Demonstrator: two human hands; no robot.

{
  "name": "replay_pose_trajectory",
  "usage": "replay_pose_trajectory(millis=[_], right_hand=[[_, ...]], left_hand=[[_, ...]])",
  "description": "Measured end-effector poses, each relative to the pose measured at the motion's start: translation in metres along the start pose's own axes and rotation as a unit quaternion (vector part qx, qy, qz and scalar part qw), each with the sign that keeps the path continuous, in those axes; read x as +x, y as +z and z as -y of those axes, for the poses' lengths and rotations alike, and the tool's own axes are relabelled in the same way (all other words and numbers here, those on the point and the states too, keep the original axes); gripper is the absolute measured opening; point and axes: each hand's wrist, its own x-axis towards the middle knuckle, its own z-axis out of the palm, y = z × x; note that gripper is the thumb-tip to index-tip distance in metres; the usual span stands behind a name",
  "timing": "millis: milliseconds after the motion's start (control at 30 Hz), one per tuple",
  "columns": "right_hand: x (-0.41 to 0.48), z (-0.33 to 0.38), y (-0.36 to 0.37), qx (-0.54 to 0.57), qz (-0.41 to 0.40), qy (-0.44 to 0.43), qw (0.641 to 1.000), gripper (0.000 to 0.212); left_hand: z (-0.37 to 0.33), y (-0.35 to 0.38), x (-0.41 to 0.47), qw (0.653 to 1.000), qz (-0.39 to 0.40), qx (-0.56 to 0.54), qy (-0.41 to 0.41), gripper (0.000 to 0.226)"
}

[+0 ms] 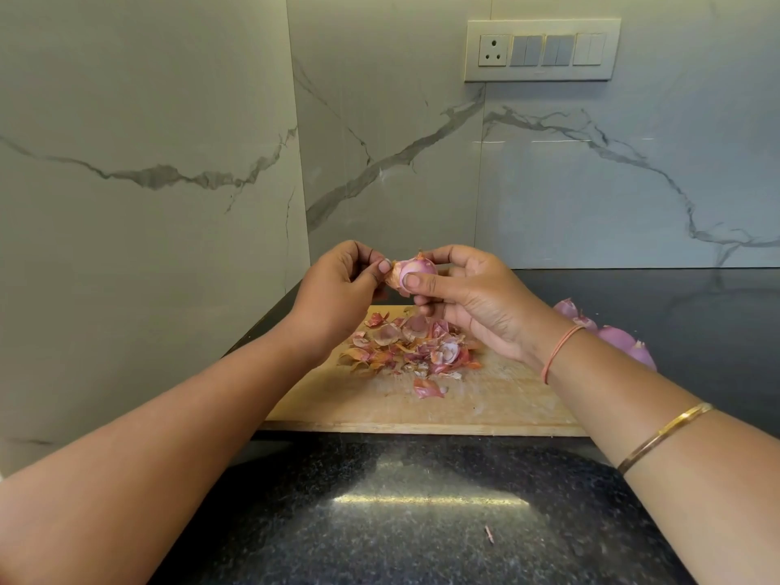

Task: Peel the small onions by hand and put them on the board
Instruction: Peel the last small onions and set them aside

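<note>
Peeling step in hand. Small pink, half-skinned onion (418, 268) gripped in right hand (472, 297), held above pale wooden board (485, 407); loose papery orange skin flap (394, 277) pinched by left hand (337, 285). Next, likely: pulling flap clear onto heap of skins (409, 344), then setting bare onion on board.

My dark speckled worktop (422, 542)
A wooden board (485, 409) lies on it, small onions (620, 336) to the right, one skin scrap (488, 534) near me.
</note>
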Motion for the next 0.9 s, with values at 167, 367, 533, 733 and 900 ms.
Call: replay_pose_trajectory(millis=[167,367,533,733,900], right_hand=[[0.001,0.001,-0.004,0.016,0.037,0.006,0.999,0.024],[0.000,0.002,-0.008,0.028,0.073,0.021,0.997,0.019],[0.001,0.002,-0.009,0.035,0.087,0.030,0.995,0.024],[-0.001,0.003,-0.010,0.034,0.143,0.052,0.988,0.042],[-0.002,0.002,-0.008,0.035,0.141,0.055,0.988,0.041]], left_hand=[[-0.003,-0.001,0.000,1.000,0.000,0.005,-0.009,0.015],[-0.003,-0.002,-0.001,0.999,-0.007,-0.018,-0.032,0.016],[-0.003,-0.002,0.000,0.995,-0.002,-0.078,-0.066,0.017],[-0.003,-0.005,0.005,0.972,-0.043,-0.181,-0.141,0.019],[0.003,-0.015,0.009,0.977,-0.077,-0.144,-0.134,0.013]])
